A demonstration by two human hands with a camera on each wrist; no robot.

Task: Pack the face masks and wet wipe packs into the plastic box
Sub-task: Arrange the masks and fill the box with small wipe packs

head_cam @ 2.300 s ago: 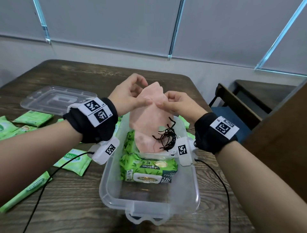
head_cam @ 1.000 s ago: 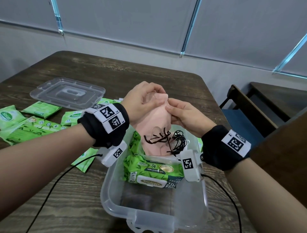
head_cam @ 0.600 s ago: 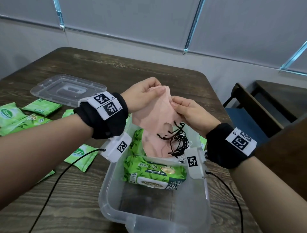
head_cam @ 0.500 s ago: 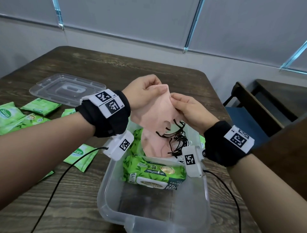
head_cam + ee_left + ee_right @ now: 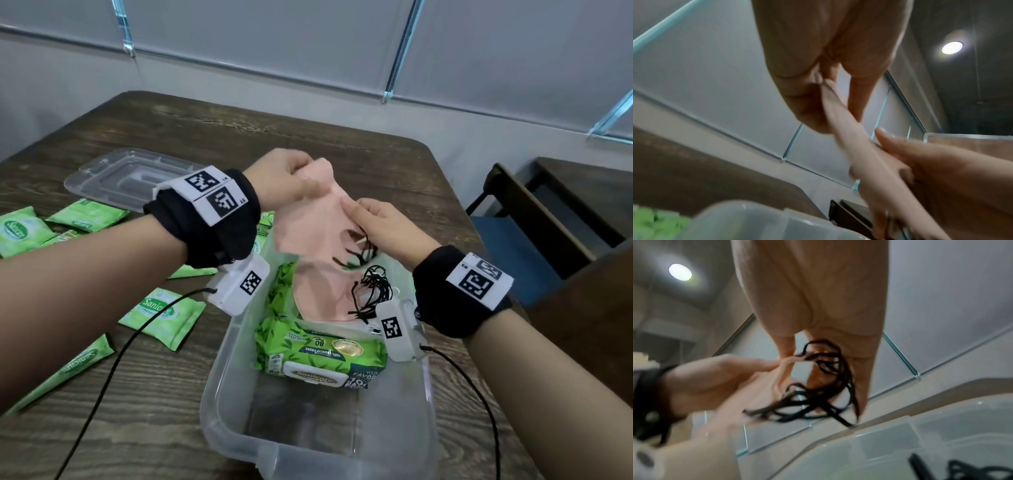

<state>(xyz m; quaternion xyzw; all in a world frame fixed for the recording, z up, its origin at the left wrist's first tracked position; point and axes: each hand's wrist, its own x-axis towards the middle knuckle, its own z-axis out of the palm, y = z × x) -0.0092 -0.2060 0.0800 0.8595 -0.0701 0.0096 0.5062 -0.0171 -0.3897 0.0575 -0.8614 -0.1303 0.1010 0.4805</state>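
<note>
Both hands grasp a pink mask (image 5: 315,226) above the box (image 5: 219,383): the left hand (image 5: 291,181) pinches its top, the right hand (image 5: 383,226) its right edge. More masks (image 5: 318,298) and a wipe pack (image 5: 322,353) lie inside; small packs (image 5: 161,315) sit left.

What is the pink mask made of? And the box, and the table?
The pink mask looks like soft thin fabric: it bends and creases between the left hand and right hand. The box seems clear glossy plastic, since you see through its wall. The table looks like dark wood with grain lines, maybe only a wood-look surface.
</note>
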